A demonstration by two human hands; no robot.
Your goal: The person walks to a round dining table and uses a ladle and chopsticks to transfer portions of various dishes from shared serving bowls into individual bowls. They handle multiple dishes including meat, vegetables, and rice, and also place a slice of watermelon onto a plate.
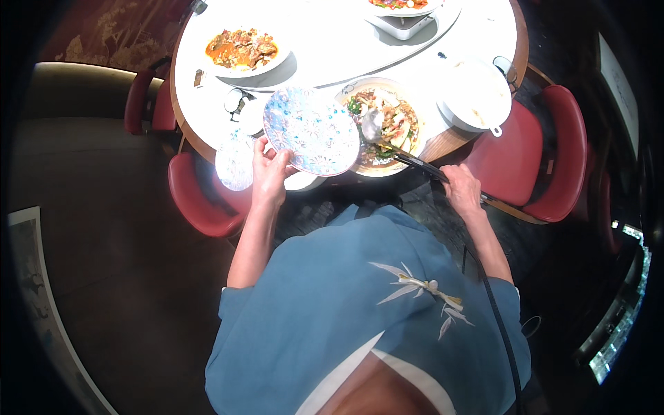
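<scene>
My left hand point(271, 167) grips the lower left rim of a blue-and-white patterned plate point(311, 132), held tilted at the table's near edge. To its right my right hand point(461, 188) is closed on the dark handles of serving utensils point(423, 165). One of them ends in a metal spoon bowl point(371, 125), which rests in the food of a large bowl point(345, 93) with meat, greens and broth. The plate overlaps that bowl's left side in this view. Partly behind my left hand is another patterned plate point(234, 161).
A plate of orange-red stew point(243, 49) stands at the back left of the round table point(181, 98). At the right are a white pot point(474, 96) and a glass point(504, 65). A dish sits on a white stand point(402, 28). Red chairs point(557, 155) flank the table.
</scene>
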